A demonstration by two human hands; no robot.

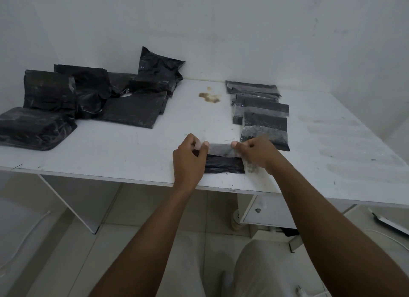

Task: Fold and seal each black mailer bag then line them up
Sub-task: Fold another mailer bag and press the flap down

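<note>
A small black mailer bag (223, 163) lies folded near the front edge of the white table (124, 150). Its grey sealing flap (220, 150) stands up between my hands. My left hand (190, 158) pinches the flap's left end and my right hand (256, 153) pinches its right end. Behind my right hand, a row of several folded and sealed black bags (259, 110) runs toward the wall. A heap of larger black mailer bags (88, 95) covers the table's back left.
A brown stain (210, 97) marks the table top between the heap and the row. A wall closes off the back and the right side. Under the table are a white leg panel (73, 203), a small drawer unit (267, 212) and a tiled floor.
</note>
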